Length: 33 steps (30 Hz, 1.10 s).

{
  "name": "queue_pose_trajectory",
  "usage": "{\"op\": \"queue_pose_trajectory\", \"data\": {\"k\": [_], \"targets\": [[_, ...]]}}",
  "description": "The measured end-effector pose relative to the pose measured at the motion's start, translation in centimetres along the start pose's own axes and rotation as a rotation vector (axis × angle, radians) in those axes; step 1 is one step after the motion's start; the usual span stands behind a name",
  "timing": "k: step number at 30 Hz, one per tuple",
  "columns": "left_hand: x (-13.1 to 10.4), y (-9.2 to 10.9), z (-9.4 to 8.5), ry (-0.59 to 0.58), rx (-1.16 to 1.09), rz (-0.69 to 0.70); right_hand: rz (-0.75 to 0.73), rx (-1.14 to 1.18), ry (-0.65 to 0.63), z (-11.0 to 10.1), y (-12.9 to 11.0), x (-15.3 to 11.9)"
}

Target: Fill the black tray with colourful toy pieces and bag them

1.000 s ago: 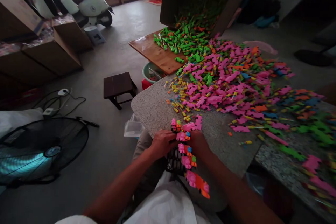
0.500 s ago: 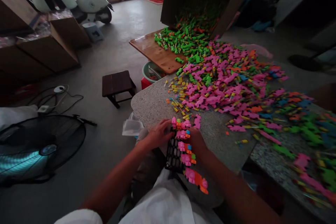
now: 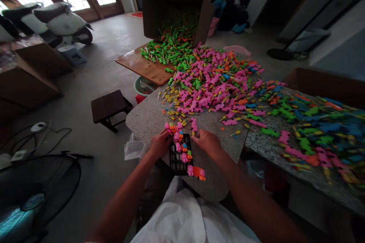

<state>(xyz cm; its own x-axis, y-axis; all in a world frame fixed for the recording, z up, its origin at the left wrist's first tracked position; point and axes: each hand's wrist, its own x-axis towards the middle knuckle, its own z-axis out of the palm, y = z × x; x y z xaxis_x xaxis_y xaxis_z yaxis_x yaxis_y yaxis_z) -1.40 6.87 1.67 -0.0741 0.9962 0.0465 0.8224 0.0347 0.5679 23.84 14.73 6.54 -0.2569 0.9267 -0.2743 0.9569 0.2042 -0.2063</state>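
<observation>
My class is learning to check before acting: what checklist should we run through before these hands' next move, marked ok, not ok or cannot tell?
1. Left hand beside the black rack: ok.
2. Right hand at the near end of the single pink toy: ok.
3. Firm grip on that toy: cannot tell; the fingertips are too small to judge.
4. Orange toy fully within the rack: not ok; it juts past the right side.
5. Loose toys kept off the stone tabletop: not ok; they are heaped beyond the rack.
</observation>
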Motion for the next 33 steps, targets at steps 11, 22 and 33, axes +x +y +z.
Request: {"op": "queue_pose_trajectory", "data": {"k": [11, 22, 33], "targets": [[0.2, 0.2, 0.0, -0.018, 0.025, -0.035, -0.033, 0.414, 0.015, 1.2, 1.0, -0.8], [0.5, -0.6, 0.3, -0.06, 0.115, -0.109, -0.462, 0.695, 0.024, 5.2, -1.2, -0.9], [0.3, -0.5, 0.4, -0.048, 0.139, -0.137, -0.617, 0.57, 0.027, 5.4, -0.8, -0.3]]}}
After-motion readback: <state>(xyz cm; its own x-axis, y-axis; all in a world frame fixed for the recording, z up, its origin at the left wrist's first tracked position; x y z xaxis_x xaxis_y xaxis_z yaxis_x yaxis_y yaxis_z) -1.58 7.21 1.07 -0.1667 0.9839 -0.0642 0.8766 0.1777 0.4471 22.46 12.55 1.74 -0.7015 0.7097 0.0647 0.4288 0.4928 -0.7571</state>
